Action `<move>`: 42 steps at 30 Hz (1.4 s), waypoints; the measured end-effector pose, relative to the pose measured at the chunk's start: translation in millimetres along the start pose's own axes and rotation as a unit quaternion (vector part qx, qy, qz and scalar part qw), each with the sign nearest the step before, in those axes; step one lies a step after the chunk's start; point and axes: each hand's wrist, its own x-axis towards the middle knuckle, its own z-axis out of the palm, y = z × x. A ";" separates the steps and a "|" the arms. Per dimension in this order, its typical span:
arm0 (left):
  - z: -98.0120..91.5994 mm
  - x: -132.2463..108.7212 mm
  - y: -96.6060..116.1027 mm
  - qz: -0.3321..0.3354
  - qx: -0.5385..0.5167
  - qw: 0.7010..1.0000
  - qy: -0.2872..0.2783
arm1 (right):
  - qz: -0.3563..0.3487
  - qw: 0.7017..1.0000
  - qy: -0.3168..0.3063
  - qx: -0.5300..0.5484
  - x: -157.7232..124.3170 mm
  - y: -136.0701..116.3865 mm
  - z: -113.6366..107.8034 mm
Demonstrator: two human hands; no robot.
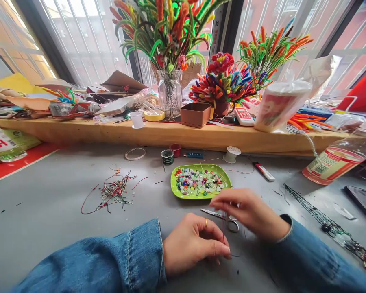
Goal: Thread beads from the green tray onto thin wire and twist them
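Note:
My left hand (pixel 198 240) is low over the grey table, thumb and forefinger pinched on a thin dark red cord (pixel 223 228). The cord runs up to my right hand (pixel 247 209), whose fingertips are closed on its upper part. A dark thread end sticks out below the left fingertips. Under my right hand lie small scissors (pixel 219 214), partly covered by it. Just beyond is a green tray (pixel 198 198) of mixed coloured beads (pixel 192 181).
A pile of cord scraps (pixel 117 190) lies left. Thread spools (pixel 232 154), a lighter (pixel 264 171), a tilted-looking bottle (pixel 335 160) and beaded strings (pixel 329 228) lie around the tray. Behind, a crowded ledge (pixel 116 134) carries a glass vase (pixel 170 91) and a brown box (pixel 195 115).

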 end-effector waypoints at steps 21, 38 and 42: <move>-8.1 6.4 -1.0 0.045 -0.039 0.996 0.064 | -0.120 0.984 -0.001 -0.134 122.1 -110.6 -67.7; -19.7 12.5 0.3 0.123 -0.135 0.943 0.279 | 0.146 0.982 0.022 0.114 7.8 -30.7 10.4; -23.3 14.6 -0.3 0.117 -0.155 0.937 0.290 | 0.125 0.983 0.036 0.128 9.6 -22.9 12.6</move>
